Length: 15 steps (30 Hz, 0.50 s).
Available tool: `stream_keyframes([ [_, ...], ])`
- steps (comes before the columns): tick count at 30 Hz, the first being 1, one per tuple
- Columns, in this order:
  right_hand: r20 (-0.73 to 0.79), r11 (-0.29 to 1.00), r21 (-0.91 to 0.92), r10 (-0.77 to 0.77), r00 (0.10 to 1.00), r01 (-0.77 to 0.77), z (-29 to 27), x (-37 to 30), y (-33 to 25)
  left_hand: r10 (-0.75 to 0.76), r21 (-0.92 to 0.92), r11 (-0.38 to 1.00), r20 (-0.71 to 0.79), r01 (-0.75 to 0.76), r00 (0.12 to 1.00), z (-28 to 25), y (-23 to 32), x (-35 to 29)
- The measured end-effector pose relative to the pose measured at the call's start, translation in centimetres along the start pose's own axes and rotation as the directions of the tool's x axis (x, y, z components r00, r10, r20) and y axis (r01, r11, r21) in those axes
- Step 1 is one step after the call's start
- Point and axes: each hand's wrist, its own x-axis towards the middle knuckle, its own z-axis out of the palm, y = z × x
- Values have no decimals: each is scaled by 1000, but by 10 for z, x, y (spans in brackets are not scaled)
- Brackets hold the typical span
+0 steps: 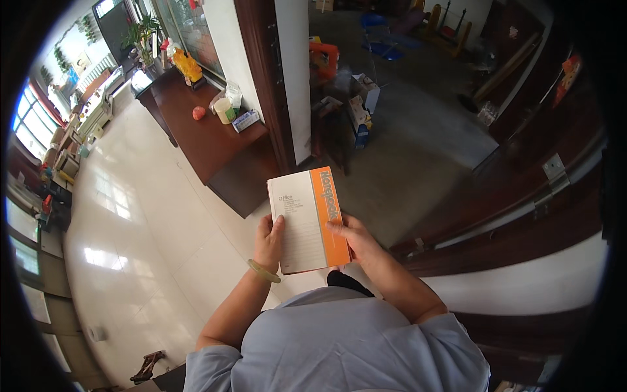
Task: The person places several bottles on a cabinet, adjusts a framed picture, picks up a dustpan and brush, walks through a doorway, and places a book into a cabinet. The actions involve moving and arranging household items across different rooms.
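Close in, holding a notebook [303,238] between both hands, tilted slightly, in front of the body. Left hand [268,240] at the left edge, right hand [354,238] at the right edge, both half curled and firm on the book, with thumbs on top and most other fingers hidden underneath. White lined cover with an orange band under the right thumb; reddish edge below, cannot tell whether from a second book. Pale bangle [264,271] at left wrist.

Farther out, ahead and left of the hands: red-brown tabletop [196,147], bearing a white-and-blue box [245,121], a pale green container [224,111] just beside, a round red object [198,113], then a yellow figure [187,65]. Beyond, a leafy plant [144,36].

Well ahead and right of the hands: a white carton [367,93] on dark floor [421,121], then a blue chair [382,46].
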Motion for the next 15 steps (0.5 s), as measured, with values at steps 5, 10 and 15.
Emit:
stream_keyframes([
  [5, 37, 997, 49, -69, 997, 68, -69, 54, -41, 7, -89, 996, 62, -2, 998, 54, 28, 50],
  [10, 43, 995, 65, -74, 996, 71, -125, 84, -105, 8, -225, 974, 91, 12, 996, 122, 49, 97],
  [15, 24, 992, 68, -107, 994, 105, -173, 106, -136, 1, -255, 967, 121, 31, 993, 171, 58, 137],
])
